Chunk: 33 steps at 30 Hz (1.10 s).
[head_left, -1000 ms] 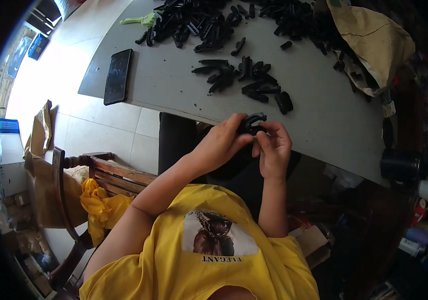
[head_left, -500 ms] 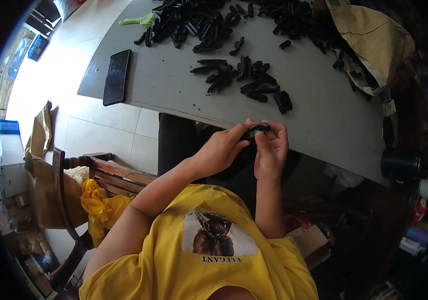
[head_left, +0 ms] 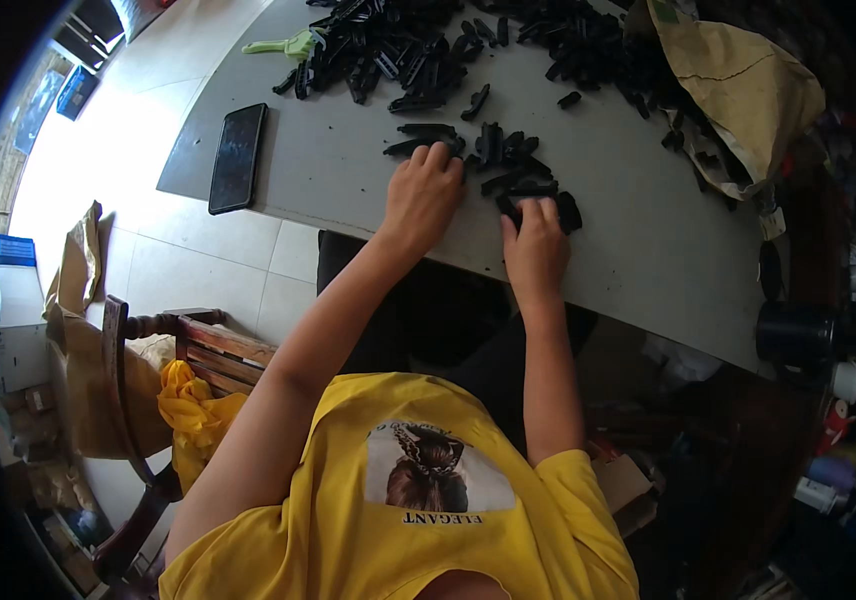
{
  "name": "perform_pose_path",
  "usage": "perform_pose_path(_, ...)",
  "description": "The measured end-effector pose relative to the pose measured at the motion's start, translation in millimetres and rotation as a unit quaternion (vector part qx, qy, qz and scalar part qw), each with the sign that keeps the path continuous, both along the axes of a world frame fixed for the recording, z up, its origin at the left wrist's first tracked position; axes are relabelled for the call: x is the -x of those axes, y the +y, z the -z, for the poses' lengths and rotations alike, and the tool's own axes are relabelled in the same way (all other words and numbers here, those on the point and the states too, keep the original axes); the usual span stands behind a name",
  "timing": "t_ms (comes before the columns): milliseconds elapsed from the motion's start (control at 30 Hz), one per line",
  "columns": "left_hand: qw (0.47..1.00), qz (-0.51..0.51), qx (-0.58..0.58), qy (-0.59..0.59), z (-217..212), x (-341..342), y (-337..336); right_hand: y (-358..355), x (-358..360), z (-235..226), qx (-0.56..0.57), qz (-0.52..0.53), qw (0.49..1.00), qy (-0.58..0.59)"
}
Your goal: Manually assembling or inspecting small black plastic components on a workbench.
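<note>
Over the small cluster of black plastic pieces (head_left: 493, 145) near the table's front edge, my left hand (head_left: 424, 198) reaches down at the cluster's left side. Its fingers curl onto the pieces there, and its fingertips are hidden. My right hand (head_left: 538, 250) is at the cluster's near right side, with thumb and fingers around a dark elongated piece (head_left: 508, 208). A thicker black piece (head_left: 569, 212) lies just right of the right fingers. The pieces are ridged and elongated; their exact kind is too small to tell.
A large heap of similar black pieces (head_left: 388, 55) covers the table's far side, with a light green tool (head_left: 283, 46) beside it. A black phone (head_left: 238, 158) lies at the left. A brown paper bag (head_left: 748, 85) stands far right. A wooden chair (head_left: 218, 350) is left of me.
Both hands were together at the table edge around a small black piece. They have parted and moved forward onto the cluster, the left hand to its left side, the right to its right.
</note>
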<state>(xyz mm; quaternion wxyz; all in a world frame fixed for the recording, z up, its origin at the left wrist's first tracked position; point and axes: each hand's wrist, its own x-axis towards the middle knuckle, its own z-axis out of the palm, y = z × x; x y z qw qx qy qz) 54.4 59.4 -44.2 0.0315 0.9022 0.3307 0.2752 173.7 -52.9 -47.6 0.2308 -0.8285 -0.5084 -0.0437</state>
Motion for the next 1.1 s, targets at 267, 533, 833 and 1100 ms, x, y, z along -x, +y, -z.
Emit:
perform_pose_path(267, 0.885, 0.145, 0.408, -0.168, -21.8, 26.8, -48.2, -37.9, 19.7, -20.8, -0.205, -0.143, 0.889, 0.384)
perform_pose_path(533, 0.859, 0.195, 0.450, -0.150, -36.8, 31.1, -66.4, -52.0, 28.1, -33.1, -0.287, -0.108, 0.782, 0.543)
perform_pose_path(833, 0.841, 0.224, 0.471, -0.144, -36.0, 43.6, -70.2, -58.9, 25.5, -40.9, -0.277, -0.158, 0.918, 0.235)
perform_pose_path(1100, 0.813, 0.232, 0.521, -0.115, -20.2, 57.5, -82.9, -78.8, 43.5, -11.9, -0.209, -0.080, 0.707, 0.671)
